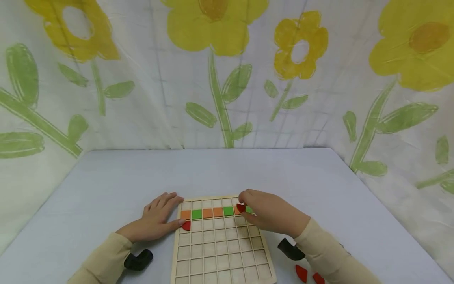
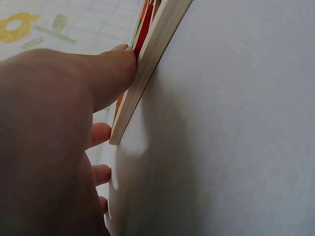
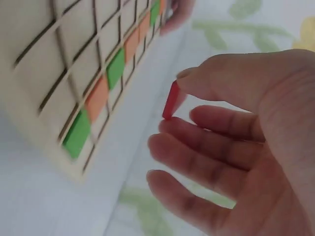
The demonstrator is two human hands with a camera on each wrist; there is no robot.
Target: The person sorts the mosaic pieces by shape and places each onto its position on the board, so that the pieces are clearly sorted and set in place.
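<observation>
A wooden grid board [image 1: 213,249] lies on the table, with orange tiles [image 1: 207,213] and green tiles [image 1: 196,214] along its second row from the far edge. One red quarter-circle piece [image 1: 186,226] sits in the third row's leftmost cell. My left hand [image 1: 156,221] rests at the board's upper left, fingers extended; its thumb [image 2: 115,73] touches the board's edge beside that piece. Between thumb and finger, my right hand [image 1: 271,211] pinches another red quarter-circle piece [image 3: 171,101], held above the board near the right end of the tile row.
Two more red pieces [image 1: 301,273] lie on the table by the right forearm. Black wrist-worn devices [image 1: 138,260] show at both wrists. Behind the white table [image 1: 149,169] hangs a curtain [image 1: 142,130] printed with yellow flowers.
</observation>
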